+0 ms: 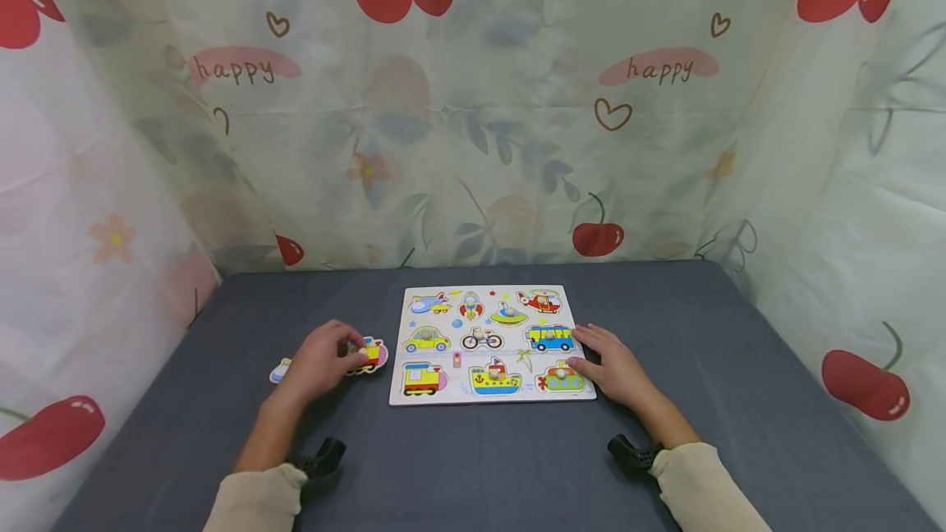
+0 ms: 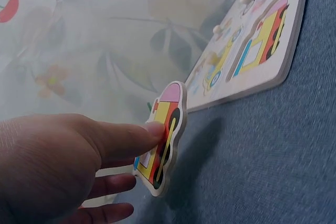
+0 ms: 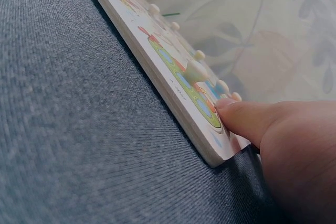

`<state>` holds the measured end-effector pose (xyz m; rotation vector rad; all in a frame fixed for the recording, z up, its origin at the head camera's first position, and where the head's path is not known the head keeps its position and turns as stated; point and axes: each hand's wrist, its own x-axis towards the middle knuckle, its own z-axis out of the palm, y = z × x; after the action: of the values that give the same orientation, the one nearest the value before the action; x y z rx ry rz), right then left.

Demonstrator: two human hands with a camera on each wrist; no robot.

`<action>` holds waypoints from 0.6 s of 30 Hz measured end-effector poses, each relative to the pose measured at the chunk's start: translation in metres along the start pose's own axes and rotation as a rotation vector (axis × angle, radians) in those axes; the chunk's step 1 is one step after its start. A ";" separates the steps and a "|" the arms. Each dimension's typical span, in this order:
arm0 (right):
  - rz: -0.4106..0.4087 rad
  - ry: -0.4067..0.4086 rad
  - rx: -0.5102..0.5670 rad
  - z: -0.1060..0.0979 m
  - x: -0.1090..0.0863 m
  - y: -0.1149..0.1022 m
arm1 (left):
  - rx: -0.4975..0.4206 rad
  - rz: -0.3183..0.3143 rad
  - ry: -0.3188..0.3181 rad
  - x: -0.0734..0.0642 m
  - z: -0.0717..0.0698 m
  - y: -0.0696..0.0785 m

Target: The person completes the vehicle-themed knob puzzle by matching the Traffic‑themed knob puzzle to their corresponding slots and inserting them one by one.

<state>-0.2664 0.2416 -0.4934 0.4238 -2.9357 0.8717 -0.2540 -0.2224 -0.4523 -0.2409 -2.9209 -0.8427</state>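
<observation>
My left hand (image 1: 319, 361) pinches a train puzzle piece (image 2: 169, 107) between thumb and fingers. In the left wrist view the piece is tilted over the dark cloth, its shadow beside it. Just right of it lies a white puzzle board (image 1: 456, 399) with a train-shaped recess (image 1: 424, 379) at the near left corner. My right hand (image 1: 617, 366) rests at the board's right edge, thumb touching the surface by the submarine piece (image 3: 184, 74), fingers extended beside the bus piece (image 1: 550, 338). Another loose piece (image 1: 279, 371), blue and white, is partly hidden behind my left hand.
Several knobbed pieces sit in the board, among them a car (image 1: 426, 339), a ship (image 1: 495, 378) and a helicopter (image 1: 540, 301). Dark grey cloth (image 1: 473, 466) covers the table. A cherry-patterned curtain (image 1: 480, 146) stands behind and at both sides.
</observation>
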 end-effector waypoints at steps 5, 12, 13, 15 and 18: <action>-0.015 0.004 0.019 -0.001 -0.002 -0.002 | -0.034 0.005 -0.004 0.000 0.003 0.008; -0.023 0.007 0.027 -0.001 -0.002 -0.001 | -0.071 0.010 -0.009 0.000 0.006 0.021; -0.023 0.006 0.024 -0.001 -0.002 -0.001 | -0.075 0.015 -0.008 0.000 0.007 0.022; -0.021 0.004 0.023 -0.001 -0.002 -0.001 | -0.077 0.024 -0.009 0.000 0.008 0.025; -0.019 0.002 0.020 -0.001 -0.002 -0.001 | -0.080 0.038 -0.015 0.000 0.010 0.029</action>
<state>-0.2645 0.2424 -0.4924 0.4505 -2.9186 0.8992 -0.2489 -0.1931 -0.4458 -0.3091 -2.8902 -0.9570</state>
